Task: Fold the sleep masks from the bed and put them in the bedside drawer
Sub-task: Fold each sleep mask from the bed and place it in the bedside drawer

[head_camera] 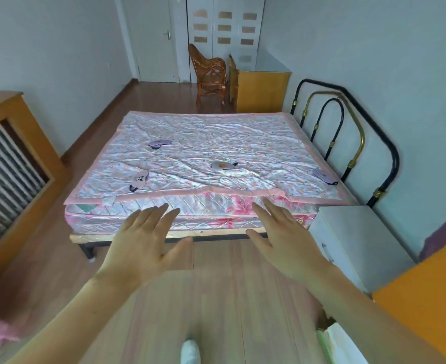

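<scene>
Several sleep masks lie flat and apart on the bed's floral quilt (216, 132): a pink one (138, 179) near the front left, a grey one (223, 166) in the middle, a lilac one (159, 143) farther back on the left, and a purple one (323, 175) at the right edge by the headboard. A white bedside cabinet (358, 243) with a front handle stands right of the bed, its drawer closed. My left hand (143, 240) and my right hand (284, 237) are stretched out flat above the floor, short of the mattress edge, holding nothing.
A black and brass metal headboard (347, 143) lines the bed's right side. A wooden radiator cover (14, 158) stands on the left wall. A rattan chair (210, 74) and a wooden desk (261, 85) stand beyond the bed. An orange surface (426, 292) juts in at right.
</scene>
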